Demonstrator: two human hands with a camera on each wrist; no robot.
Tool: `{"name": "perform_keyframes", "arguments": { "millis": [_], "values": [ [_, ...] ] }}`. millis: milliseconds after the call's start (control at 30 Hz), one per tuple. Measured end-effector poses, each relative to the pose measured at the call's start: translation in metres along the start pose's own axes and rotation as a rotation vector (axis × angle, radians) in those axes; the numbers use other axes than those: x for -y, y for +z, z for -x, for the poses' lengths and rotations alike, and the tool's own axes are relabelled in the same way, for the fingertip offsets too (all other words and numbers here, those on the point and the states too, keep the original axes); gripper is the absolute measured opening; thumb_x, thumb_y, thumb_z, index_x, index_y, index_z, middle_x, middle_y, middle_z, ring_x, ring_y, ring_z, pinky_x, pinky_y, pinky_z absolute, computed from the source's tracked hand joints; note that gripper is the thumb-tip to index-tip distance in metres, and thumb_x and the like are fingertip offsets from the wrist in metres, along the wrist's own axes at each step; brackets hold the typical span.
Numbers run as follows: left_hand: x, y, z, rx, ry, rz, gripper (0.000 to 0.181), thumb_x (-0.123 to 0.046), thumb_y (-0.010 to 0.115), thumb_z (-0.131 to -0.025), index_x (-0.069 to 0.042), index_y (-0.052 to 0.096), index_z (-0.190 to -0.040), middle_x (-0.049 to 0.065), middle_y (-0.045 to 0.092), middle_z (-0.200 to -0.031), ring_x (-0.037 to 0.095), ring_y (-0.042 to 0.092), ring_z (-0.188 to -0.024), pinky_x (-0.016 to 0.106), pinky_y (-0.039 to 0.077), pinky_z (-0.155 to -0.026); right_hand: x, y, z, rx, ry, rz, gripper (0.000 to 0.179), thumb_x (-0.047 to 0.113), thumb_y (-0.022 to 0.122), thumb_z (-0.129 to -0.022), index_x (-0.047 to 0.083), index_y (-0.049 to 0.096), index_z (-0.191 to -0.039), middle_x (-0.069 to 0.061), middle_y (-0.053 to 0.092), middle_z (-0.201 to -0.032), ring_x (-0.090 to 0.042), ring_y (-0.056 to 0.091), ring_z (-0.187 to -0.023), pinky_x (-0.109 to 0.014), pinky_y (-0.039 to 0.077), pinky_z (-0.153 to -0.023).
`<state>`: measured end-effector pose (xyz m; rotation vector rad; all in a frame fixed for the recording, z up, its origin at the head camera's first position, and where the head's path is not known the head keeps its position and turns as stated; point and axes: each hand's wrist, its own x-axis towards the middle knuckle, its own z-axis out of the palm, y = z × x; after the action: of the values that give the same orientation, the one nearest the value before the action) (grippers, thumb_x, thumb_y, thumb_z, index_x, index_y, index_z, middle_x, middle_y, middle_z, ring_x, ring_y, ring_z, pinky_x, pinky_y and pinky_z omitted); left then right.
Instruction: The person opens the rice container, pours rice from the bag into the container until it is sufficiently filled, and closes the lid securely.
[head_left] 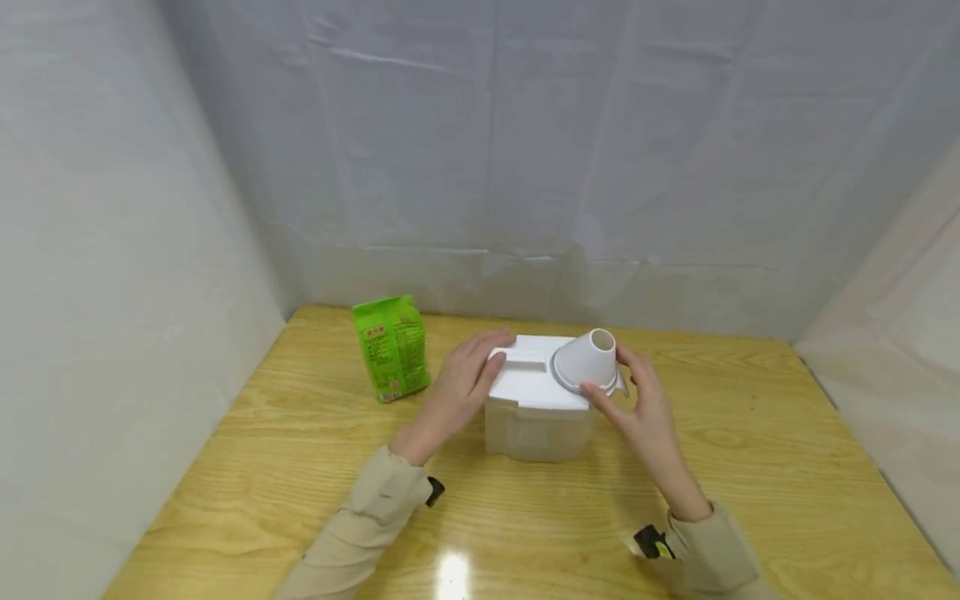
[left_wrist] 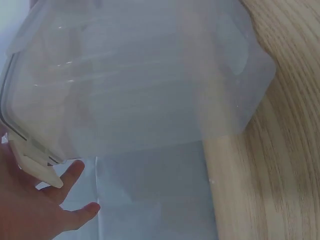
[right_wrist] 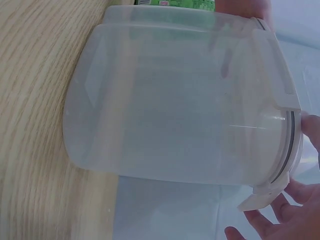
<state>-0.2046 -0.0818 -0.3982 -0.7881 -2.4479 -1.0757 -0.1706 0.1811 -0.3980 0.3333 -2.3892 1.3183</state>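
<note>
A translucent storage container (head_left: 536,433) with a white lid (head_left: 534,383) stands upright on the table. On the lid's right part sits a white cone-shaped piece (head_left: 588,361), its narrow open end upward. My left hand (head_left: 467,371) grips the lid's left end, thumb near the handle slot; in the left wrist view its fingers lie around a tilted-out latch (left_wrist: 37,170). My right hand (head_left: 637,408) grips the right end, thumb at the rim beside the cone, fingers behind. The right wrist view shows its fingers around another tilted-out latch (right_wrist: 265,197).
A green printed bag (head_left: 392,348) stands to the left of the container, close to my left hand. The wooden table (head_left: 300,467) reaches back to a pale hanging sheet (head_left: 480,167), with more sheeting at both sides.
</note>
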Motion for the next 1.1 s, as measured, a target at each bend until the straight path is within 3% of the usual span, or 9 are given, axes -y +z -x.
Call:
{"name": "perform_keyframes", "arguments": {
  "millis": [300,433,567,833,1100],
  "values": [
    [-0.001,0.002,0.004,-0.034,-0.004,0.06,0.038,-0.027,0.043,-0.11,-0.01,0.059,-0.139,0.012,0.056,-0.143,0.028,0.053,-0.132,0.047,0.042,-0.112,-0.001,0.0,-0.005,0.049,0.007,-0.027,0.07,0.012,0.076,-0.09,-0.005,0.042,-0.149,-0.026,0.049,-0.141,-0.043,0.044,-0.134,-0.063,0.03,-0.113],
    [-0.001,0.003,0.008,-0.032,0.0,0.089,0.037,-0.031,0.044,-0.11,-0.014,0.06,-0.139,0.01,0.055,-0.139,0.022,0.06,-0.108,0.04,0.053,-0.091,-0.004,-0.001,-0.01,0.08,0.008,-0.032,0.069,0.012,0.072,-0.092,-0.007,0.039,-0.15,-0.028,0.045,-0.148,-0.044,0.038,-0.14,-0.063,0.025,-0.117],
    [0.0,0.004,0.014,-0.036,0.017,0.091,0.042,-0.039,0.039,-0.11,-0.018,0.06,-0.14,0.011,0.052,-0.136,0.017,0.057,-0.089,0.03,0.051,-0.072,-0.006,-0.003,-0.016,0.138,0.028,-0.071,0.066,0.012,0.066,-0.097,-0.006,0.035,-0.153,-0.027,0.038,-0.155,-0.044,0.033,-0.145,-0.065,0.026,-0.116],
    [-0.006,0.008,0.026,-0.099,0.055,0.09,0.047,-0.046,0.036,-0.11,-0.021,0.062,-0.14,0.014,0.048,-0.134,0.018,0.057,-0.097,0.03,0.051,-0.071,-0.013,-0.001,-0.02,0.21,0.051,-0.194,0.062,0.012,0.055,-0.104,-0.001,0.027,-0.158,-0.024,0.027,-0.162,-0.041,0.026,-0.15,-0.064,0.025,-0.117],
    [-0.02,0.014,0.036,-0.204,0.061,0.049,0.046,-0.044,0.045,-0.108,-0.011,0.072,-0.126,0.021,0.053,-0.129,0.028,0.058,-0.114,0.045,0.054,-0.092,-0.013,0.003,-0.019,0.136,0.053,-0.245,0.057,0.014,0.055,-0.104,0.005,0.035,-0.157,-0.017,0.034,-0.162,-0.036,0.029,-0.149,-0.064,0.025,-0.117]
  ]
}}
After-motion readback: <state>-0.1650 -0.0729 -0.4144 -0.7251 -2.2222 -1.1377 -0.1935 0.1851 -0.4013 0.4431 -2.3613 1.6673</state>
